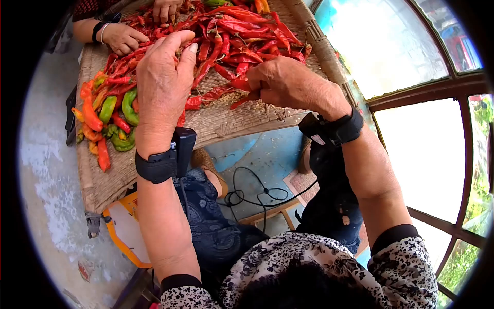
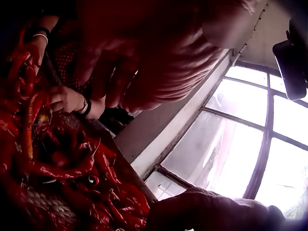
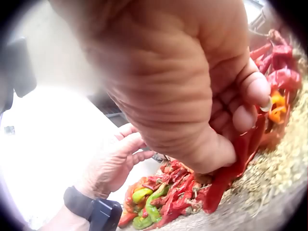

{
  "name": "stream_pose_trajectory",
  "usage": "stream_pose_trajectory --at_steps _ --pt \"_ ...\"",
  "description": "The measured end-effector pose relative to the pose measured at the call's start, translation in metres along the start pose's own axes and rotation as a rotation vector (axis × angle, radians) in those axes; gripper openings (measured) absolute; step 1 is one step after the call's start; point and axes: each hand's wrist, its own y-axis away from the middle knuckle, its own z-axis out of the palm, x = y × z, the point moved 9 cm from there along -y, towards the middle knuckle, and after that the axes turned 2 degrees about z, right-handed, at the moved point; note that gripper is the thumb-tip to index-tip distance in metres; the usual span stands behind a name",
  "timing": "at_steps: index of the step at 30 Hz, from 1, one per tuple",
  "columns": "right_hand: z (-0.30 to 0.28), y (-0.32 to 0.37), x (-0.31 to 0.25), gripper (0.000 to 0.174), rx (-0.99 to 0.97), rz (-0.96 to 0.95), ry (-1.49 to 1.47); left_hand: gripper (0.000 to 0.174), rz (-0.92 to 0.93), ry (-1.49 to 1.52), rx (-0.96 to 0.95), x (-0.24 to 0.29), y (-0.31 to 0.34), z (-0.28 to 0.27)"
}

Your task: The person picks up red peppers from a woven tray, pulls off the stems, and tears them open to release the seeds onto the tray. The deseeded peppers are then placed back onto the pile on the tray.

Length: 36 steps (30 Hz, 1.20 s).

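Note:
Red chillies point(image 1: 247, 31) are heaped over a woven mat point(image 1: 226, 122). The right hand point(image 1: 293, 85) pinches a red chilli point(image 3: 222, 185) between thumb and fingers, low over scattered pale seeds point(image 3: 269, 178); the right wrist view shows this hand point(image 3: 168, 82) close up. Raised above the heap, the left hand point(image 1: 164, 77) has its thumb and fingers loosely bent, with nothing seen between them. In the left wrist view the left hand point(image 2: 154, 62) is dark, its fingertips partly hidden.
Another person's hands point(image 1: 122, 38) touch the chillies at the far left. Green and orange chillies point(image 1: 108, 109) lie at the mat's left side. A window frame point(image 1: 422, 100) stands at the right. Black cables point(image 1: 249, 194) lie on the floor below.

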Motion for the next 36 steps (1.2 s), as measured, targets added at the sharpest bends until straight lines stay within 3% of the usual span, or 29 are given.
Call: stream_pose_trajectory --at_steps 2,3,7,11,17,23,24,27,31,36 --pt "0.003 0.005 0.018 0.015 0.003 0.025 0.101 0.022 0.113 -0.116 -0.030 0.012 0.001 0.007" --pt "0.002 0.007 0.021 0.014 0.004 0.049 0.202 0.022 0.117 -0.111 -0.032 0.014 0.001 0.008" --pt "-0.008 0.011 0.018 0.007 0.057 0.014 0.161 0.022 0.109 -0.093 -0.065 0.017 -0.001 0.015" --pt "-0.006 0.010 0.014 0.010 0.076 0.075 0.206 0.023 0.075 -0.064 -0.137 0.019 0.000 0.027" --pt "0.013 -0.001 0.018 0.015 -0.040 0.150 0.424 0.021 0.113 -0.047 -0.156 0.024 -0.001 0.035" --pt "-0.013 -0.002 0.022 0.016 0.054 0.169 0.243 0.018 0.070 0.131 -0.215 0.030 -0.001 0.039" --pt "-0.020 -0.002 0.022 0.014 0.143 0.125 0.213 0.018 0.072 0.167 -0.251 0.031 0.000 0.042" --pt "-0.019 -0.002 0.020 0.012 0.155 0.038 0.156 0.018 0.083 0.169 -0.288 0.032 0.003 0.048" --pt "0.013 -0.002 0.018 0.013 -0.098 0.123 0.339 0.022 0.069 0.094 -0.376 0.033 0.005 0.051" --pt "-0.001 -0.007 0.016 0.011 0.030 0.080 0.364 0.024 0.057 0.125 -0.392 0.032 0.006 0.054"
